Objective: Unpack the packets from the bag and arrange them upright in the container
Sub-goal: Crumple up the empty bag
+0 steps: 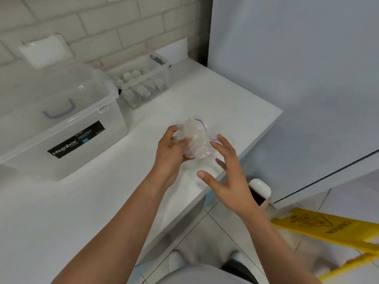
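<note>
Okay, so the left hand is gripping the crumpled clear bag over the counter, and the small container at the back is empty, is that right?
Not quite. The small container is not empty: the head view shows several pale packets standing in it. The rest holds: the left hand grips the crumpled clear bag over the counter.

Noted: I see a large lidded clear Megabox tub [61, 119] on the white counter [61, 212], against a pale brick wall [102, 21]. A yellow caution sign [328, 228] is on the tiled floor [215, 228], near a white bin [260, 189].
</note>
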### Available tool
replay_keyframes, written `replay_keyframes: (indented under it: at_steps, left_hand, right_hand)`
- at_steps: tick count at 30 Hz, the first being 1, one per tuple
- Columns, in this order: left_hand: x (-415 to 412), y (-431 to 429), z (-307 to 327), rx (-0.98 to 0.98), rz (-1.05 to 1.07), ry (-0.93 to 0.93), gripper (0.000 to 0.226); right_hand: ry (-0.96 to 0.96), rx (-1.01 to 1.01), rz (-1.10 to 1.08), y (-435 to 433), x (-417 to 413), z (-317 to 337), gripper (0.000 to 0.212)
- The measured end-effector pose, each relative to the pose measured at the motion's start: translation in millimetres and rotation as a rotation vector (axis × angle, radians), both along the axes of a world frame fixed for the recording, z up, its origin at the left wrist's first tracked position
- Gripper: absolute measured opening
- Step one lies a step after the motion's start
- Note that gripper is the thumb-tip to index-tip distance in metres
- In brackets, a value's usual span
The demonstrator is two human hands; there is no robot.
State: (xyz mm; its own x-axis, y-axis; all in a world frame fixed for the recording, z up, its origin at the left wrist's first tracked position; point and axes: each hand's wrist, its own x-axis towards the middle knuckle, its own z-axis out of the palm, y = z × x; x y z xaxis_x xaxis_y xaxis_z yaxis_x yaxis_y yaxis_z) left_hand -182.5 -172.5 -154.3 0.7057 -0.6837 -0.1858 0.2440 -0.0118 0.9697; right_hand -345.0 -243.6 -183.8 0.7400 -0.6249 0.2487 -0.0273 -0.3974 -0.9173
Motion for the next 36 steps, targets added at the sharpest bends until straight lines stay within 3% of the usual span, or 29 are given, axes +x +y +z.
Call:
replay_keyframes:
  at_steps: [6, 10, 14, 17, 24, 27, 31, 36]
  left_hand:
    - [-96.3, -60.3, -26.9, 0.222, -0.401, 0.022, 0.031]
    - [-141.7, -97.8, -59.9, 0.302, -0.570, 0.142, 0.036]
    - [-172.8, -136.2, -117.9, 0.437, -0.471, 0.267, 0.025]
    - [-199.4, -157.2, -164.8, 0.603, -0.402, 0.302, 0.026]
    - [-237.6, -204.9, -255.4, 0.816, -0.457, 0.025, 0.027]
    - [-235.7, -225.1, -306.7, 0.841, -0.626, -0.011, 0.038]
    - [-219.6, -243.9, -403.2, 0.866, -0.728, -0.152, 0.016]
    - [-193.6, -258.7, -525.0, 0.859, -0.748, -0.405, 0.044]
  right_hand:
    - [0.209, -0.037, -0.245, -47.3, -66.1, -46.6, 0.051]
    - [0.265, 0.144, -0.198, -77.5, -120.3, -80.9, 0.057]
    - [0.456, 0.043, -0.063, -100.1, -167.8, -119.0, 0.093]
    - [0.568, -0.013, -0.105, -114.7, -186.9, -162.8, 0.095]
    - [0.535, 0.323, -0.485, -157.1, -205.6, -274.5, 0.036]
    - [0.529, 0.462, -0.675, -169.8, -204.6, -340.6, 0.028]
    - [0.609, 0.208, -0.718, -192.5, -192.2, -434.9, 0.028]
    - [0.750, -0.011, -0.650, -225.3, -179.4, -537.8, 0.030]
